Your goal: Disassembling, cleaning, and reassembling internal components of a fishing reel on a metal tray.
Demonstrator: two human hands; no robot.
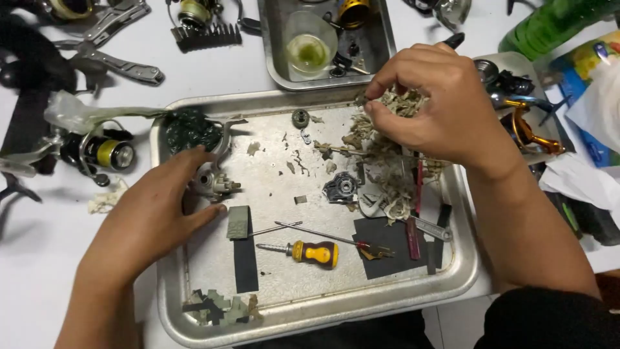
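My left hand rests flat on the left part of the metal tray, fingers loose and spread, closed on nothing; the fingertips lie against the stripped reel body, steadying it where it sits near the tray's upper left corner. My right hand hovers over the upper right of the tray, thumb and forefinger pinched on a tuft from the heap of dirty shredded wipes — the other fingers curled in above it.

As I judge it, I am well into the work and far from the end. The reel is already apart: a small gear lies near the top rim, a dark round housing with a bearing sits mid-tray, and scraps of soiled tissue are scattered between them, which tells me much wiping is done. The yellow-handled screwdriver lies unused near the front, beside a thin metal rod and dark sheets of abrasive paper. A blob of dark green grease waits by the reel body. Nothing looks reassembled yet — the parts lie loose and apart, so the cleaning, greasing and putting together remain
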